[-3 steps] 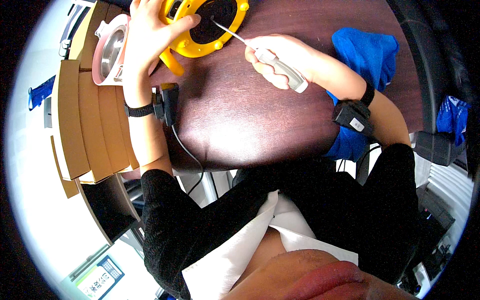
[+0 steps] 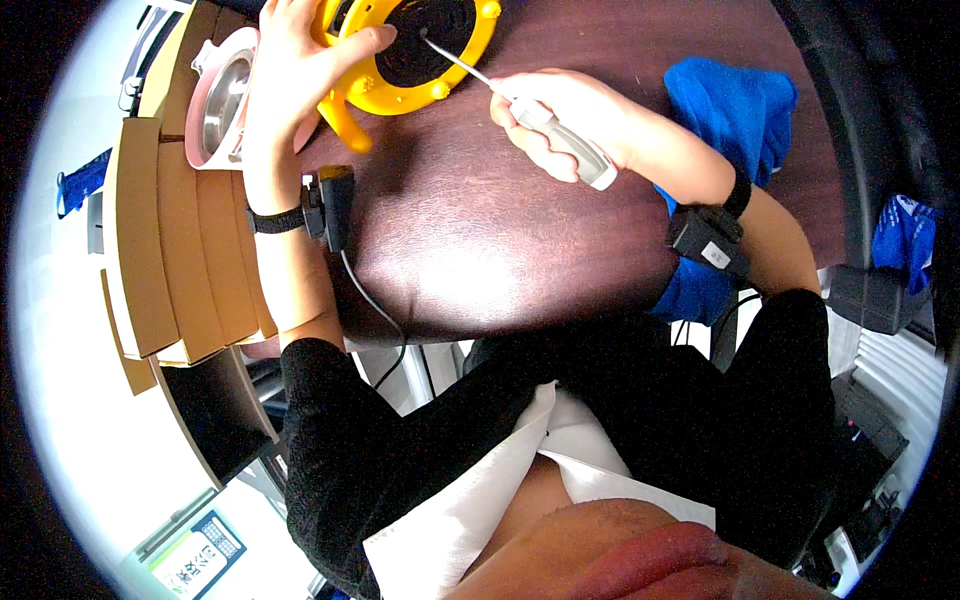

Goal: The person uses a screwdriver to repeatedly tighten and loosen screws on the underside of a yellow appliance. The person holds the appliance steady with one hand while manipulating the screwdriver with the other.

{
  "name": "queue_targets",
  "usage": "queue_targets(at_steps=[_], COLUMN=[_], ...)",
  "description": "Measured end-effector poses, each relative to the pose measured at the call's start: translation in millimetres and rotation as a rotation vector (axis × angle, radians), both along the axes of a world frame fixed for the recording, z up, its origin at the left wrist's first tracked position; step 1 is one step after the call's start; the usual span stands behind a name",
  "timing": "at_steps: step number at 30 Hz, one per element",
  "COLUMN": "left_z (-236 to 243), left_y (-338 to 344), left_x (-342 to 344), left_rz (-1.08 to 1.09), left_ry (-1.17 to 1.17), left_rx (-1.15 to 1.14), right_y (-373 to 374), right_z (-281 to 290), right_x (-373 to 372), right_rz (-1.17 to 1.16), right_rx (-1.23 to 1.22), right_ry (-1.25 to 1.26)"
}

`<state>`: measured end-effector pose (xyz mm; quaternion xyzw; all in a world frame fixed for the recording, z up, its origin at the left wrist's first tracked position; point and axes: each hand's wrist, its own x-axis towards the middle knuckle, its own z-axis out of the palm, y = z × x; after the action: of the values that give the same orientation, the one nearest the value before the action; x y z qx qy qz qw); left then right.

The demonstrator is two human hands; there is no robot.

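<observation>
In my right hand (image 2: 560,120) is a slim tool with a grey and white handle (image 2: 575,150). My fingers wrap round the handle. Its thin metal shaft points up and left, and the small bent tip lies over the black centre (image 2: 405,55) of a yellow ring-shaped frame (image 2: 395,98). Whether the tip touches the black part I cannot tell. My left hand (image 2: 300,70) grips the frame at its left side, thumb across the rim. The other fingertips are cut off by the picture's upper edge. Small yellow knobs and a stubby yellow leg stick out from the frame.
A pink container with a metal bowl inside (image 2: 228,95) stands left of my left wrist, beside stacked cardboard boxes (image 2: 150,240). Blue cloth (image 2: 730,110) lies on the dark wooden table (image 2: 480,230) beyond my right forearm. A cable (image 2: 375,300) hangs from my left wrist device.
My left thumb has shifted very slightly to the left. The right hand and its tool are almost where they were.
</observation>
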<state>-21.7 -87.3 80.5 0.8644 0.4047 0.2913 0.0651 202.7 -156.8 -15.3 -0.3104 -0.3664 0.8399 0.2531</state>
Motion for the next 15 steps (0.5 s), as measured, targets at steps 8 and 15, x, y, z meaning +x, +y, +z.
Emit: queue_targets(at_steps=[8,15], left_z=[-9.1,-10.2], left_y=[9.9,6.2], left_x=[-15.7,-21.4], left_rz=[-0.129,-0.116], left_ry=[-0.529,-0.588], left_rx=[-0.585,-0.657], right_y=[-16.1,-23.2], right_z=[26.2,39.2], right_x=[1.1,0.4], right_rz=[-0.056,-0.095], right_rx=[0.088,0.117], right_ry=[0.014,-0.012])
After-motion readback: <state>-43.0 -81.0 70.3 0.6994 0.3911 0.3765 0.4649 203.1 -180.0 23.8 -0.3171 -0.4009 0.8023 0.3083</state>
